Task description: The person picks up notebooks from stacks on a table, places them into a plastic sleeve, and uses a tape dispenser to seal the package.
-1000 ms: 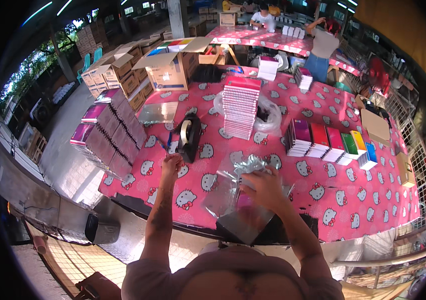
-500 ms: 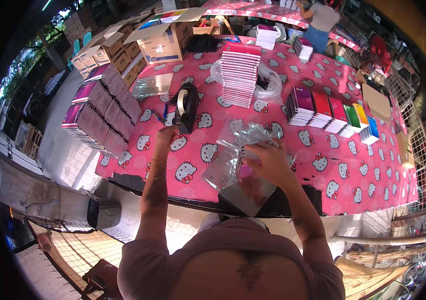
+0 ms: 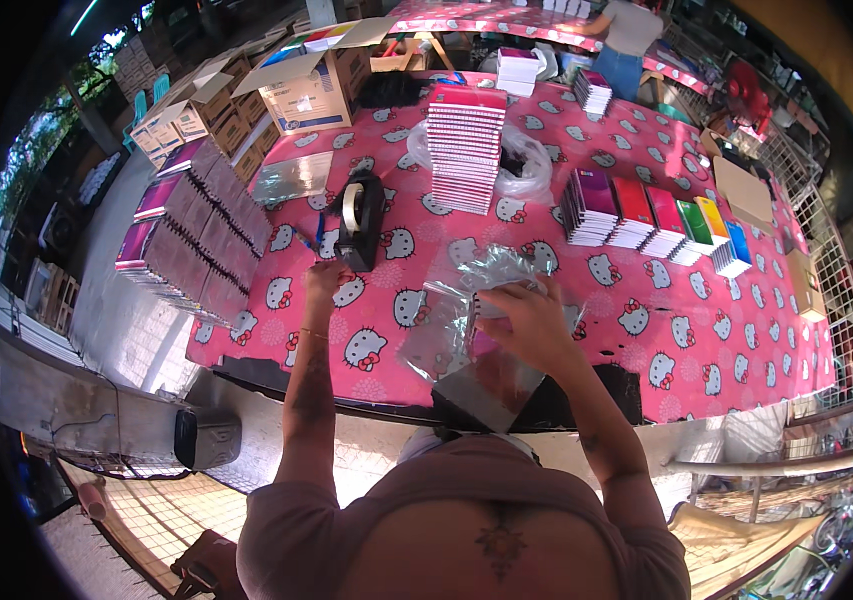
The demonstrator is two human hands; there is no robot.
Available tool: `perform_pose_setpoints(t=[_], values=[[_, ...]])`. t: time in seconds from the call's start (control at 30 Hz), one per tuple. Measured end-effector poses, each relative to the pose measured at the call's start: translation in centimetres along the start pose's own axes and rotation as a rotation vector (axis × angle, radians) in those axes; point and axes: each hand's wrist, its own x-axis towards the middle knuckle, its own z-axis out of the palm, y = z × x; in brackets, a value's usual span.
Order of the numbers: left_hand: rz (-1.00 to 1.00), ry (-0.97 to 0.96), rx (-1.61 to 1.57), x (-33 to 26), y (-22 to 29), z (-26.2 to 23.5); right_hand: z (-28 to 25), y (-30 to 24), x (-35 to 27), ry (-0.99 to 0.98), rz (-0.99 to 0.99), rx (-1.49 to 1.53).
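My left hand (image 3: 327, 278) is closed at the near end of a black tape dispenser (image 3: 374, 215); whatever its fingers pinch is too small to make out. Inside the dispenser sits a pale roll of tape (image 3: 350, 208). At the table's near edge, my right hand (image 3: 528, 318) presses on a notebook (image 3: 484, 343) wrapped in clear plastic, its fingers curled over the top. Loose, crinkled plastic film (image 3: 436, 345) spreads around the notebook and catches the light. My palm and the film hide most of the cover.
Tall notebook stacks stand at the left (image 3: 186, 235) and centre (image 3: 466, 150). A row of coloured notebooks (image 3: 636, 215) lies to the right. Behind the dispenser are a flat clear sheet (image 3: 293, 178) and an open carton (image 3: 308, 95). Another person (image 3: 629, 40) stands at the far table.
My left hand has drawn slightly nearer to me beside the dispenser. My right hand keeps its place on the wrapped notebook. The whole view has shifted a little, and the far person's arm reaches out left.
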Motion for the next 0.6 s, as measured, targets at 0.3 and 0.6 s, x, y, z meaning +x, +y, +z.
perform_pose_setpoints(t=[0.3,0.6], values=[[0.488,-0.352,0.303,-7.1,10.1,4.9,0.4,0.3,0.1,-0.004,0.025,-0.06],[0.564,-0.893,-0.178,-14.1,13.4,12.9,-0.3,-0.7,1.8,-0.097,0.047,-0.004]])
